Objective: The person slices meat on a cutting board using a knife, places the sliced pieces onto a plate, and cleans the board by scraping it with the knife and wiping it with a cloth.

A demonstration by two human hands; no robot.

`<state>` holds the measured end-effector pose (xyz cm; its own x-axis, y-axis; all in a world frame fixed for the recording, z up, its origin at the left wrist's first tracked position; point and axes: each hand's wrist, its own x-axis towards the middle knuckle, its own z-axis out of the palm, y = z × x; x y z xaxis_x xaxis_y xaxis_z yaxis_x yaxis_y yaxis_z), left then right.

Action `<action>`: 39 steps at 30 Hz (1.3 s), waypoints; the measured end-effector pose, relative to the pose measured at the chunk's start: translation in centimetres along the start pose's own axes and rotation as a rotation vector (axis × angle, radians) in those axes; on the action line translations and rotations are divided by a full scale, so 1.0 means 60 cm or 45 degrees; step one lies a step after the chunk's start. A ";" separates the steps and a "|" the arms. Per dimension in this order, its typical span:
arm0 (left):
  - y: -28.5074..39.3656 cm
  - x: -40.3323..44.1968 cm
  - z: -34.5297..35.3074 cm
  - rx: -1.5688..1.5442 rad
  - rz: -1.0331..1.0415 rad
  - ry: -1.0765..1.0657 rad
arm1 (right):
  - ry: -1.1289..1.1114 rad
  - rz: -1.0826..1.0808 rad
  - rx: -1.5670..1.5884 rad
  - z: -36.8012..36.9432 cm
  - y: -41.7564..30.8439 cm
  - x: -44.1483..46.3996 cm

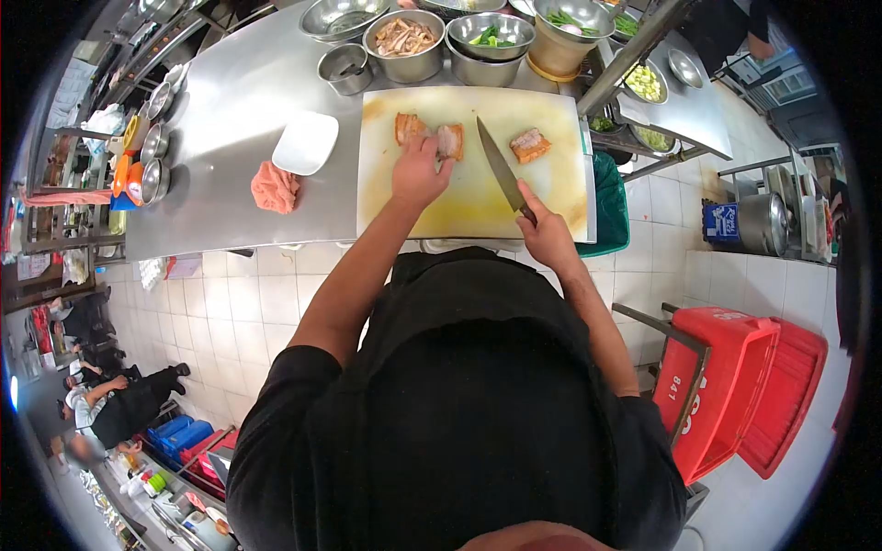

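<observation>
White board [478, 213]: 2 meat pieces [451, 140] at its far left, 1 separate piece [530, 145] at its right.
Left hand [423, 173]: fingers over the 2 pieces (whether they pinch or only rest, I cannot tell).
Right hand [549, 237]: wrapped round the handle of the knife [501, 167].
Blade: between the meat groups, tip pointing away from the person.
Steel counter [216, 138]: white dish [306, 143], pink cloth [275, 188] beside it.

A stainless-steel table [216, 202] carries a yellow-stained cutting board [478, 202], with a square white dish [306, 143] and a crumpled pink cloth [275, 187] to the board's left. Metal bowls [411, 69] stand beyond the board; smaller bowls [159, 182] line the left edge, seemingly on the same steel.
</observation>
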<state>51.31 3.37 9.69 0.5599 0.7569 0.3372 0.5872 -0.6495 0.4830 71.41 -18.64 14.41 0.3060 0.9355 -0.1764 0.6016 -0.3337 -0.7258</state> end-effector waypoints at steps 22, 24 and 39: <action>0.011 0.064 0.065 0.431 -0.038 -0.502 | 0.076 0.091 0.022 -0.033 0.043 -0.043; 0.008 0.073 0.073 0.429 0.017 -0.523 | 0.092 0.066 0.002 -0.039 0.048 -0.036; 0.035 -0.032 0.073 -0.170 0.150 -0.362 | 0.041 0.055 -0.215 -0.015 -0.027 -0.049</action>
<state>54.03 0.22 6.55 0.7708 0.6148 0.1672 0.4377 -0.7017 0.5622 70.20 -20.95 16.74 0.3562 0.9166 -0.1816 0.7017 -0.3907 -0.5958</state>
